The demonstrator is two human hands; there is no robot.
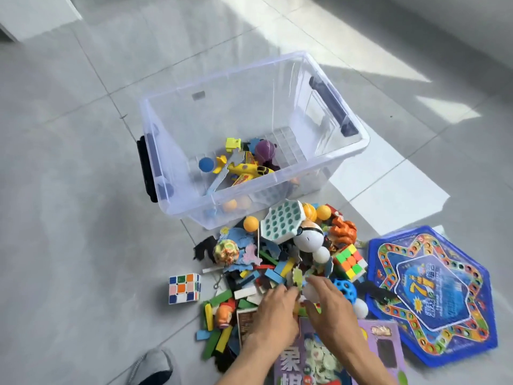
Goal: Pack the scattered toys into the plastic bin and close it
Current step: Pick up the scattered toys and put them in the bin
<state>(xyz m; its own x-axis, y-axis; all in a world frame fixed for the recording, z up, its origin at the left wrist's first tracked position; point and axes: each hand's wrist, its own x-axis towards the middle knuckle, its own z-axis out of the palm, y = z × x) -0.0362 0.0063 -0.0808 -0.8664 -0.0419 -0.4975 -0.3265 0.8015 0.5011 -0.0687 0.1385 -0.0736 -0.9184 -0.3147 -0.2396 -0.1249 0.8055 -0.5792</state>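
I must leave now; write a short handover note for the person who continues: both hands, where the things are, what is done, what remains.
Left hand: down in the toy pile, fingers curled among the blocks; whether it grips anything cannot be told.
Right hand: open, beside the left, over the same spot.
Bin: open on the floor behind the pile. No lid in view.
Done: a few toys are inside, among them a yellow plane, a blue ball and a purple ball.
Left: most of the pile, the white cube to its left, the blue game board to its right, the boxes near the wrists; then close the bin.
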